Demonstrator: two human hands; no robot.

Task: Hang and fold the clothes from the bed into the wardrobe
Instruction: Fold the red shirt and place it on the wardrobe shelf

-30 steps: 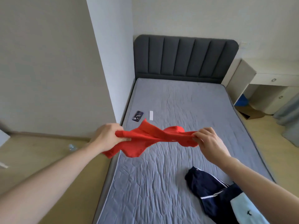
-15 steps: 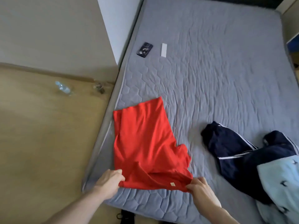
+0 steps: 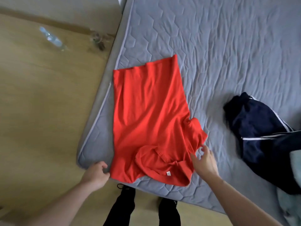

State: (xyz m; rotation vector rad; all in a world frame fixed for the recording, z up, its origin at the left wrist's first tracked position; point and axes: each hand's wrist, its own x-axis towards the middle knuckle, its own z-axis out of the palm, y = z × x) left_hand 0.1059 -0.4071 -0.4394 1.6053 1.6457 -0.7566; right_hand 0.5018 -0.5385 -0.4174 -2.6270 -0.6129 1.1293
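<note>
A red polo shirt (image 3: 149, 115) lies spread flat on the near left corner of the grey quilted bed (image 3: 219, 46), collar and white label toward me. My left hand (image 3: 96, 174) sits at the shirt's near left corner, fingers loosely curled, fingertips at the fabric edge with no cloth between them. My right hand (image 3: 204, 161) hovers with relaxed, spread fingers at the shirt's right shoulder, just below the short sleeve. A dark navy garment with white stripes (image 3: 263, 137) lies crumpled on the bed to the right, and a pale blue garment (image 3: 294, 162) overlaps it at the frame edge.
Wooden floor (image 3: 40, 103) runs left of the bed. A clear plastic bottle (image 3: 52, 38) lies on it, with a small dark object (image 3: 98, 40) near the bed frame. My dark trouser legs and shoes (image 3: 125, 203) stand at the bed's foot.
The shirt went from stretched in the air between both hands to lying flat on the bed. Both hands have let go of its shoulders; the view has tilted down.
</note>
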